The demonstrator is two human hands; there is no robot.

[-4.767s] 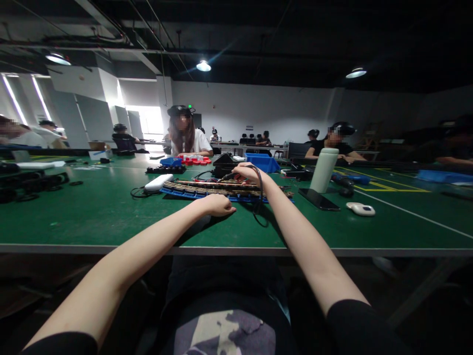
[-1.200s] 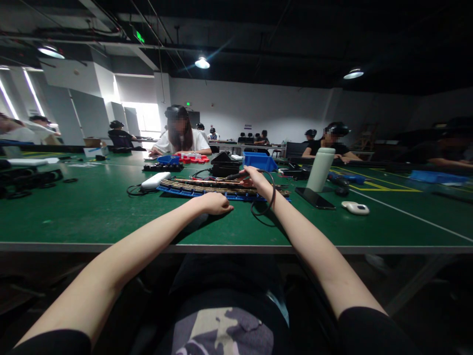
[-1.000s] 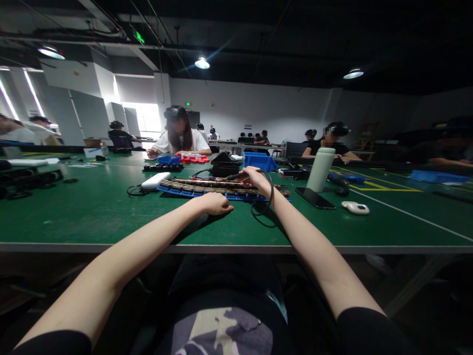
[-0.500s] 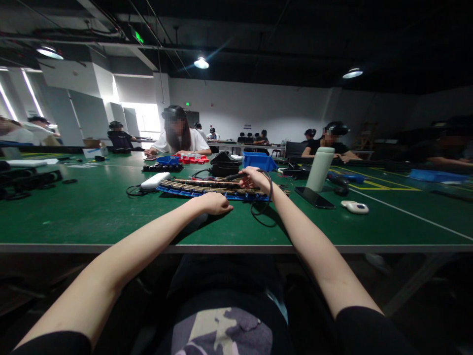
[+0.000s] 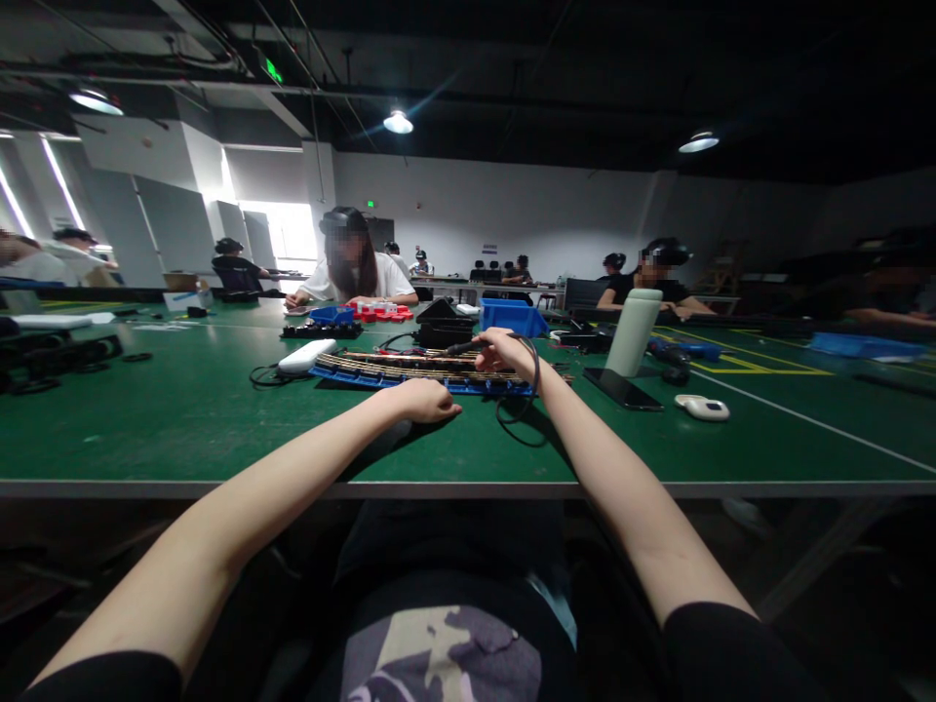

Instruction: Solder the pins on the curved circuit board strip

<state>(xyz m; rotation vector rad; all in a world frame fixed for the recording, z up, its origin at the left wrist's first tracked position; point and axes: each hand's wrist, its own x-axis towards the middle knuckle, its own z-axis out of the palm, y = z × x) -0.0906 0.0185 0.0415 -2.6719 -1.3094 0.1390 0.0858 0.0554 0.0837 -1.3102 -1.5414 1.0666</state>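
A long, slightly curved blue frame (image 5: 351,378) lined with thin gold-coloured strips lies across the green table in front of me. My right hand (image 5: 498,353) is closed around a black pen-shaped soldering iron (image 5: 460,348) above the frame's right half, its end pointing left. The iron's black cable (image 5: 521,419) loops around my right wrist and down to the table. Just at the frame's near edge rests my left hand (image 5: 428,401), fingers curled in; whatever they may pinch is hidden.
Left of the frame is a white case (image 5: 308,357) with a black cord. Behind it stand a black box (image 5: 443,330) and a blue bin (image 5: 512,318). On the right are a pale green bottle (image 5: 635,333), a phone (image 5: 623,388) and a small white device (image 5: 703,408). A person (image 5: 358,268) sits opposite.
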